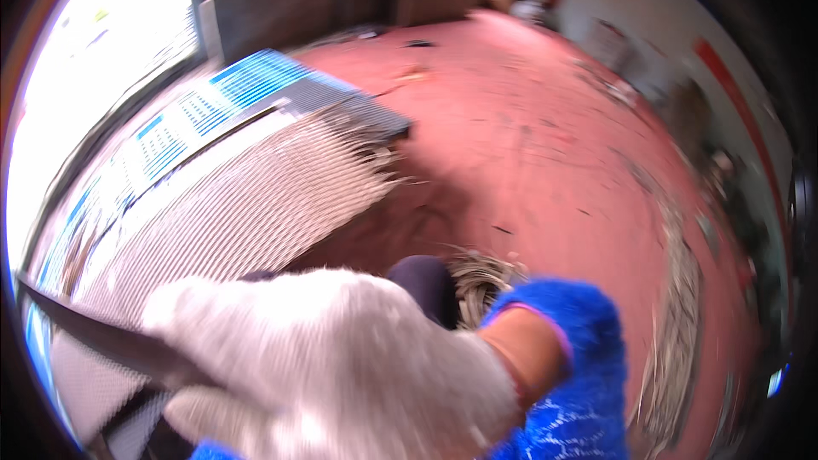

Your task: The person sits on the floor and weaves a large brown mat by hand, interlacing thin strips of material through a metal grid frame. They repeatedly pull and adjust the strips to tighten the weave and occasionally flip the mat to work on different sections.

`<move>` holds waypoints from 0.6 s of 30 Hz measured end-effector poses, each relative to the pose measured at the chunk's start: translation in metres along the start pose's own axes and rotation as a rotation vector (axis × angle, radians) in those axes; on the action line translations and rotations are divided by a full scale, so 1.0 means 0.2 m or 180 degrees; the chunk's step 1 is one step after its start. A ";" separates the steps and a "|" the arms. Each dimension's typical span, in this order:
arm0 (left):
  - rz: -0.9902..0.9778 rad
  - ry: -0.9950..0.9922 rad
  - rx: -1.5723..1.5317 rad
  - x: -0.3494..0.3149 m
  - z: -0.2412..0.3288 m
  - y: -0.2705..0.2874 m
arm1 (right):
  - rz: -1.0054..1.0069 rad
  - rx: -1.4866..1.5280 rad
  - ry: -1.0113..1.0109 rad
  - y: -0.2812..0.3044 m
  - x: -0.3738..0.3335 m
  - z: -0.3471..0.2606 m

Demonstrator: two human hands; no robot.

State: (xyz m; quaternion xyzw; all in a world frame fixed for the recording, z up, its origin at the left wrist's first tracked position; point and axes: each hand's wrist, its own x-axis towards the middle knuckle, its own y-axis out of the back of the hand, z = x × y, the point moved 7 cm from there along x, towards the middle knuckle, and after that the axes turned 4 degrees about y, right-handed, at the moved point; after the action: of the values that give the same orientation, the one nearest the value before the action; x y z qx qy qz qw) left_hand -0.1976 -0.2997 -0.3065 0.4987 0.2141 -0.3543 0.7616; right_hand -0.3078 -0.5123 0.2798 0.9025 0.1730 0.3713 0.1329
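Observation:
My right hand, in a white glove and blurred by motion, fills the lower middle of the view. A fluffy blue sleeve ends at its bare wrist. The hand is closed on a long, dark, flat knife-like blade, which juts out to the left and narrows toward its far end; any handle is hidden. Just beyond the hand lies a ribbed beige mat of strips, with loose ends fraying at its right edge. My left hand does not show; a bit of blue fabric peeks in at the bottom edge.
Under the mat is a blue-and-white patterned surface. A coil of pale strips sits beside my dark-clothed knee. More long strips lie along the red floor at right. Bright daylight enters at left.

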 end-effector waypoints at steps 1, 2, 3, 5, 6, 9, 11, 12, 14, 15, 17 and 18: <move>0.0000 0.0273 -0.0059 -0.09 -0.16 -0.04 | 0.0109 -0.0038 0.0281 -0.07 0.04 -0.01; 0.0001 0.0514 -0.0144 -0.18 -0.30 -0.08 | -0.0227 0.0283 0.0562 -0.17 0.09 -0.02; 0.0005 0.0717 -0.0228 -0.26 -0.42 -0.13 | -0.0324 0.0374 0.0835 -0.23 0.11 -0.05; -0.0041 0.1087 -0.0396 -0.43 -0.58 -0.22 | -0.0537 0.0512 0.1271 -0.33 0.14 -0.07; -0.0061 0.1225 -0.0475 -0.50 -0.64 -0.28 | -0.0634 0.0550 0.1488 -0.37 0.14 -0.08; -0.0026 0.1529 -0.0794 -0.73 -0.75 -0.42 | -0.0841 0.0709 0.1957 -0.51 0.14 -0.11; 0.0051 0.1614 -0.1023 -0.85 -0.78 -0.48 | -0.0959 0.0762 0.2200 -0.60 0.15 -0.12; 0.0119 0.1618 -0.1155 -0.91 -0.79 -0.48 | -0.1005 0.0751 0.2313 -0.65 0.16 -0.12; 0.0296 0.1548 -0.1350 -1.01 -0.77 -0.44 | -0.1056 0.0534 0.2430 -0.73 0.20 -0.08; 0.0387 0.1508 -0.1448 -1.08 -0.76 -0.38 | -0.1079 0.0359 0.2466 -0.76 0.23 -0.04; 0.0683 0.1329 -0.1647 -1.23 -0.71 -0.21 | -0.1592 0.0106 0.1984 -0.88 0.32 0.15; 0.0871 0.1248 -0.1758 -1.33 -0.70 -0.11 | -0.2005 0.0204 0.1630 -0.94 0.37 0.28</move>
State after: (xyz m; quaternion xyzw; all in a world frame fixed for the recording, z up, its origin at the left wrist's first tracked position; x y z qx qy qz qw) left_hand -0.3847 -0.0919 -0.1971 0.3567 0.3749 -0.0757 0.8524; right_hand -0.2581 -0.3186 0.2176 0.6875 0.4800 0.5196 0.1645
